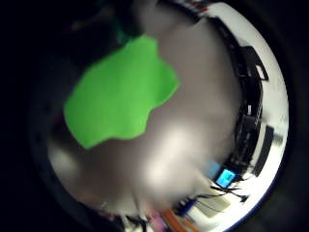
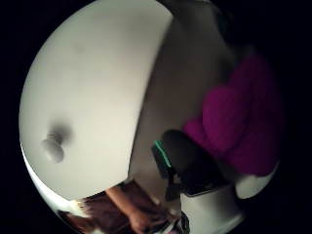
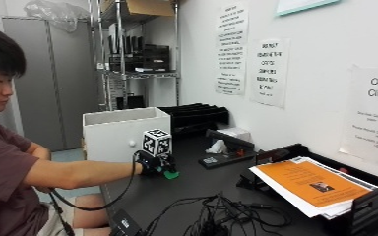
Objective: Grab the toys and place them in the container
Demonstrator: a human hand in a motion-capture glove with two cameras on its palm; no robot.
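Observation:
In the outside view my gloved right hand [image 3: 155, 163] is low over the dark table [image 3: 195, 189], just in front of the white container [image 3: 127, 132]. A green toy [image 3: 171, 174] pokes out from under the hand on the table. The little finger side palm view shows this green toy [image 1: 120, 94] close below the palm, lying on the table surface. In the thumb side palm view a fuzzy magenta toy [image 2: 241, 124] lies close to the palm, beside the white container wall with its round knob [image 2: 52, 148]. None of the views shows whether the hand grips anything.
A tangle of black cables [image 3: 222, 214] lies on the table's near side. A tray of papers with an orange sheet [image 3: 307, 184] stands at the right. Black trays [image 3: 195, 115] and a small white object [image 3: 217, 146] sit by the wall.

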